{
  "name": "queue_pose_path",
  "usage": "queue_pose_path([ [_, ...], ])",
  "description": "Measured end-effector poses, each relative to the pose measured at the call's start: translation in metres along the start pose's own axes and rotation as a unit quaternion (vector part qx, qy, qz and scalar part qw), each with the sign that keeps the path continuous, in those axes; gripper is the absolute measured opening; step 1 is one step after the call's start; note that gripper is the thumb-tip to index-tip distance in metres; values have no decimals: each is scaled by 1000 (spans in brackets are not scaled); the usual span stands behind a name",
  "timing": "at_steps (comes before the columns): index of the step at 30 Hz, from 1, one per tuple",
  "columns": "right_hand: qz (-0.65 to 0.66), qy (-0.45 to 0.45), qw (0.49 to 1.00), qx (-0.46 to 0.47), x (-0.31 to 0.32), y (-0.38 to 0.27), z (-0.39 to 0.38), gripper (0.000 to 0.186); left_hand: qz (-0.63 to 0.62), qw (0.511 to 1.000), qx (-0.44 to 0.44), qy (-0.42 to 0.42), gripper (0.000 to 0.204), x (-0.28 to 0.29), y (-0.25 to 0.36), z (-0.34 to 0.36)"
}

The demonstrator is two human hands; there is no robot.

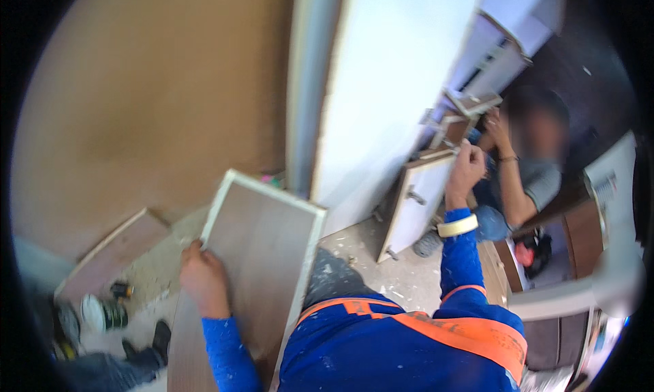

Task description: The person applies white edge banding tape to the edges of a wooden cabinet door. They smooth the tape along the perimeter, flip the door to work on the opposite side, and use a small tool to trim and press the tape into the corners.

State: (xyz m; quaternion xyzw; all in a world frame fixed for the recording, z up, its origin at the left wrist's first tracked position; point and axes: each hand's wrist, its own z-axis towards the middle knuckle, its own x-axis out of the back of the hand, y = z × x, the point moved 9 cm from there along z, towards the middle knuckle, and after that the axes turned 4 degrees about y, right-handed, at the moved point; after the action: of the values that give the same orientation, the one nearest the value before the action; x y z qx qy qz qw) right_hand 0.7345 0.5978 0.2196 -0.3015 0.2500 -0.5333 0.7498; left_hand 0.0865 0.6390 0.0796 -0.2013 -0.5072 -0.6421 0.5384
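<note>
A brown wood-grain panel point(262, 232) with pale strips along its edges stands tilted against my left side. My left hand point(202, 276) grips its left edge, fingers curled over the strip. On the other side, my right hand point(466, 168) is stretched forward with bent, closed fingers at the upper corner of a white cabinet door point(417, 204) with metal hinges. Whatever those fingers hold is too small or hidden to make out. A roll of cream tape point(458, 226) sits around my right forearm like a bracelet.
Tall white panel point(388, 99) stands ahead, next to a large brown board point(150, 85). A co-worker point(535, 160) crouches at right by narrow boards point(470, 106). At lower left are a loose board point(112, 252), a tub point(103, 313) and another person's legs point(129, 365). Debris dots the floor.
</note>
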Motion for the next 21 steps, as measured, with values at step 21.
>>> queue_pose_path([
  [21, -129, 44, 990, -21, 94, 63, 33, 12, 3, 1000, -28, 6, 23, 18, 21, -5],
])
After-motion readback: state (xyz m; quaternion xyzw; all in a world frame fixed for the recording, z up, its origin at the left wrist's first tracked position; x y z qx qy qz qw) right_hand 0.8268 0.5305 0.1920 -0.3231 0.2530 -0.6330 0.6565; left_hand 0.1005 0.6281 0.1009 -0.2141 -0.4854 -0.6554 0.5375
